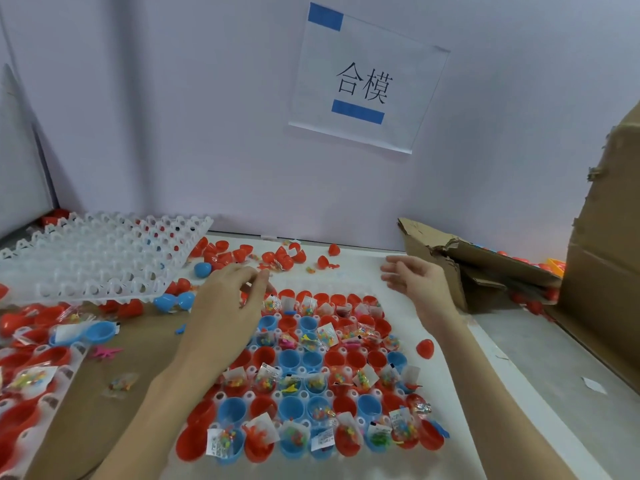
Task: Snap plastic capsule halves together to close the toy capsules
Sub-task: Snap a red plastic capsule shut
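Note:
A clear tray (351,353) in front of me holds rows of open red and blue capsule halves (292,358), many with small toy packets in them. My left hand (225,303) hovers over the tray's far left corner, fingers loosely curled, and I cannot see anything held in it. My right hand (419,282) floats above the tray's far right corner with its fingers relaxed and holds nothing. A closed red capsule (425,348) lies on the table just right of the tray.
An upturned clear tray (104,254) lies at the back left. Loose red capsules (277,258) are scattered behind the hands. A torn cardboard box (519,268) stands at the right. Another tray with red halves (38,393) sits at the left edge.

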Motion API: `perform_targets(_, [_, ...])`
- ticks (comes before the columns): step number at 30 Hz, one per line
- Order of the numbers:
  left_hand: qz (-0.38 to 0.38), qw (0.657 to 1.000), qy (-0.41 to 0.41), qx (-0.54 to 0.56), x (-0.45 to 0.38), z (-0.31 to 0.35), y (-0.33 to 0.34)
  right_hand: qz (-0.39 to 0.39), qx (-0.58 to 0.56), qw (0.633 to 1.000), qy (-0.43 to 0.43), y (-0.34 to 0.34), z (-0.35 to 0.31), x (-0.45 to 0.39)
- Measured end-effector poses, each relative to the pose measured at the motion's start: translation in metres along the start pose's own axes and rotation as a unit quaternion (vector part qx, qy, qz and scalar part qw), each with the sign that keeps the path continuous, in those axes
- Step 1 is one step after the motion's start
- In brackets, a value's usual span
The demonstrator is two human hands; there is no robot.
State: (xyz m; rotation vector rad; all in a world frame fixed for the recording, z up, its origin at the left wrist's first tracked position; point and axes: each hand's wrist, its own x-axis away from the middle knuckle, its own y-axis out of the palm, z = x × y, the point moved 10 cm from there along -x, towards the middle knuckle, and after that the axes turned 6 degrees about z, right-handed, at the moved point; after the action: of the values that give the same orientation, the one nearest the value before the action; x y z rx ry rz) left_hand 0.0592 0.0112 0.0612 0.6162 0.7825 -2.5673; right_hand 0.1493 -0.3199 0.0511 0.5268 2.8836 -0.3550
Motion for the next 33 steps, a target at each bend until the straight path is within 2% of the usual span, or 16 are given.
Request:
perform_targets(3, [-0.002, 1.0, 0.004, -0.007, 0.0, 0.0, 0.002, -0.03, 0.172, 0.978, -0.11, 0.008, -0.003, 0.015])
perform_targets(5, [-0.003, 1.0, 0.005, -0.013, 0.001, 0.0, 0.002, -0.048, 0.257, 0.953, -0.15, 0.017, 0.003, 0.021])
perform_targets(10, [-0.013, 1.0, 0.006, -0.02, 0.001, 0.001, 0.005, -0.084, 0.355, 0.918, -0.153, 0.027, 0.022, 0.019])
perform_targets(15, [-0.014, 0.999, 0.016, -0.027, 0.002, 0.005, 0.006, -0.098, 0.372, 0.909, -0.161, 0.033, 0.027, 0.013])
perform_targets(23, [-0.019, 0.999, 0.022, -0.025, 0.003, 0.008, 0.007, -0.059, 0.315, 0.929, -0.185, 0.029, 0.02, 0.009])
perform_targets(33, [-0.019, 0.999, 0.029, -0.031, 0.002, 0.008, 0.008, 0.05, 0.268, 0.943, -0.192, 0.005, 0.0, 0.011])
